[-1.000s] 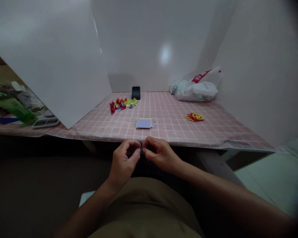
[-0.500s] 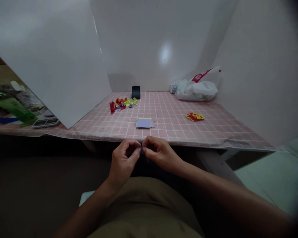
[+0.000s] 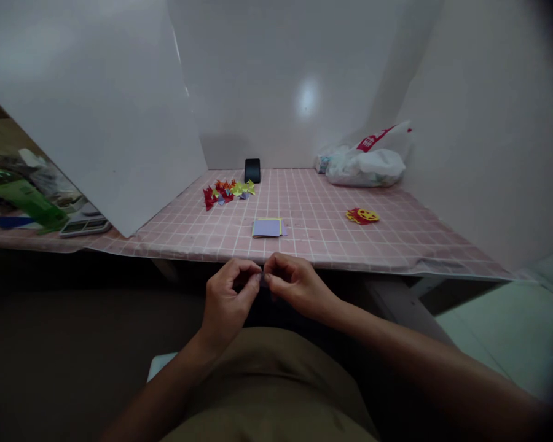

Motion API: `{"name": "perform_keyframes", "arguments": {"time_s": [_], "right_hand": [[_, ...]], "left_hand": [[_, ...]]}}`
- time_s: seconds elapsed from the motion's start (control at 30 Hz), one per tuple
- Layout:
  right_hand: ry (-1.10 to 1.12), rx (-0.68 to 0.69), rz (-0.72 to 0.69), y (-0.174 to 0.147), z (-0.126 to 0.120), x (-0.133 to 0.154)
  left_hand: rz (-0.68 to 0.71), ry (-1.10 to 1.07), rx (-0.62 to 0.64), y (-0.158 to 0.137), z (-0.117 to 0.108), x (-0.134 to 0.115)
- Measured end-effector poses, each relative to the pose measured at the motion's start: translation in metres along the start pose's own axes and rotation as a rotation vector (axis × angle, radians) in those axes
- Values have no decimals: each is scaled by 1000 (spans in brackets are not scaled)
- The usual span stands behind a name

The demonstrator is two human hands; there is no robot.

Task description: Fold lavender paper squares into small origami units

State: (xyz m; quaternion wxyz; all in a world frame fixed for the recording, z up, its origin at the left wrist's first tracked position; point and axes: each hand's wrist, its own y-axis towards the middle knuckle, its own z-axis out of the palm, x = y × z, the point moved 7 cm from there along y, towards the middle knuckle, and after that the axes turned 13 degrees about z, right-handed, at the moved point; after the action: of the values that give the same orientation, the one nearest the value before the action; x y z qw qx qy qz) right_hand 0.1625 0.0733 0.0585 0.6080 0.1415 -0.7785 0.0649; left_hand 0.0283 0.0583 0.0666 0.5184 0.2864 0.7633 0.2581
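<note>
My left hand [image 3: 230,294] and my right hand [image 3: 297,285] meet just below the table's front edge, both closed in a pinch. Between the fingertips shows a sliver of a small purple piece of paper [image 3: 263,280]; the fingers cover most of it, so its shape cannot be made out. A stack of square paper sheets [image 3: 266,228], purple on top with yellow edges beneath, lies on the table straight ahead of the hands. Farther back on the left sits a cluster of small folded paper pieces [image 3: 225,191] in red, orange, yellow and purple.
On the checked pink tablecloth [image 3: 313,239] lie red and yellow cut-out shapes [image 3: 362,215] to the right. A white plastic bag [image 3: 366,166] and a black phone-like object [image 3: 252,170] stand at the back. Leftward, beyond a white panel [image 3: 110,110], are a green bottle [image 3: 25,196] and a scale [image 3: 85,226].
Both hands stay pinched together at nearly the same spot. The fingertips have shifted only slightly, and a little more of the purple paper shows between them.
</note>
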Motion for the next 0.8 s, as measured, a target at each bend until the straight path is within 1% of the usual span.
{"name": "perform_keyframes", "arguments": {"time_s": [0.1,0.2,0.37,0.6,0.8], "right_hand": [[-56,-29,-19,0,-2,3],[-100,-57,-59,0,-3,6],[-84,-81,-75,-1,-4,5],[39,-18,-9,-2,0,-1],[52,7,16,-1,0,-1]], "left_hand": [[4,3,-10,-1,0,0],[25,11,14,-1,2,-1],[-8,-25,27,-1,3,2],[-66,-99,17,-2,3,6],[-81,-135,3,-3,4,6]]}}
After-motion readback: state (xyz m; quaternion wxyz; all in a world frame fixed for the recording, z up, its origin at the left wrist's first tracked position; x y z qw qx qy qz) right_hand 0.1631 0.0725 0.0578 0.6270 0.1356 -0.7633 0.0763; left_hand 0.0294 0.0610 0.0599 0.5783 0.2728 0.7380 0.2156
